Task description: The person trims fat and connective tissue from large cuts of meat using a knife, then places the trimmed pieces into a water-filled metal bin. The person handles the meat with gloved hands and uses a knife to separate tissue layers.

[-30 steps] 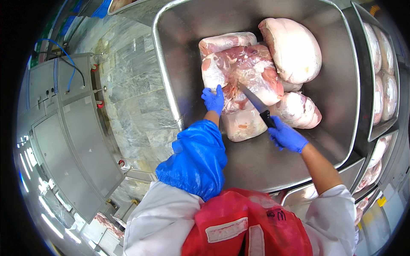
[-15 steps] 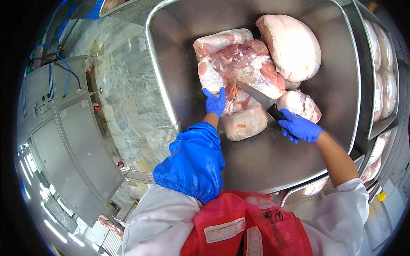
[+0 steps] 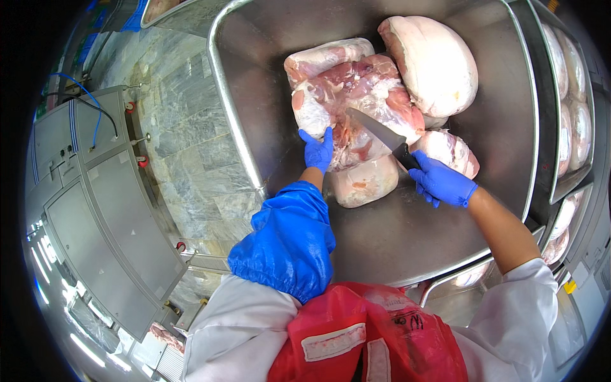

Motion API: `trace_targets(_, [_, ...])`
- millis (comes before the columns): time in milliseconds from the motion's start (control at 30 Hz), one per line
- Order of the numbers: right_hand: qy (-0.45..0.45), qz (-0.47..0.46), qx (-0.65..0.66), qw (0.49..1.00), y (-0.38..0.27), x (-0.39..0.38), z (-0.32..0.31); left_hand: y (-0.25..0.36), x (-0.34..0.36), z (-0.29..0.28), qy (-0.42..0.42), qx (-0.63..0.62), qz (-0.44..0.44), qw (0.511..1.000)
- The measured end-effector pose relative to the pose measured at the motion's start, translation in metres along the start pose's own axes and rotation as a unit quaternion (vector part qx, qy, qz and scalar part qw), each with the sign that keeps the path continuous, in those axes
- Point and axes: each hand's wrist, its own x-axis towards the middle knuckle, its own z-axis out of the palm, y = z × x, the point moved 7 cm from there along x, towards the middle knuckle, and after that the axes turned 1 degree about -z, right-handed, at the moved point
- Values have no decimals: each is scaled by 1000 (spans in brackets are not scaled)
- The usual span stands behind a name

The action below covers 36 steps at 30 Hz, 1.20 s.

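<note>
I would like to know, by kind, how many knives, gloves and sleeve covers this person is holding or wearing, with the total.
Knife: 1
Blue gloves: 2
Blue sleeve cover: 1
Total: 4

The left hand touches the near-left edge of the red meat cut; over the cut, the right hand holds a black-handled knife; right of the cut lies a rind-covered joint.
</note>
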Motion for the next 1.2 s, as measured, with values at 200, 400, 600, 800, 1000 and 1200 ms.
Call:
trace_targets(200, [-24,45,12,999,-4,-3,-6,-3,2,0,0,-1,-9,1000])
trace_targets(400, [-21,57,2,998,-1,-2,-5,-4,3,0,0,9,4,1000])
trace_targets(600, [-15,26,-39,999,13,14,14,-12,4,2,-11,38,-19,999])
trace_targets(800, [154,-116,-288,938,32,35,18,-17,13,7,51,-6,47,998])
trace_targets(1000, [239,-71,-285,926,53,46,46,-11,1,2,2,-5,-12,1000])
trace_targets(1200, [188,-103,-272,938,22,45,34,-8,5,3,-3,8,-8,1000])
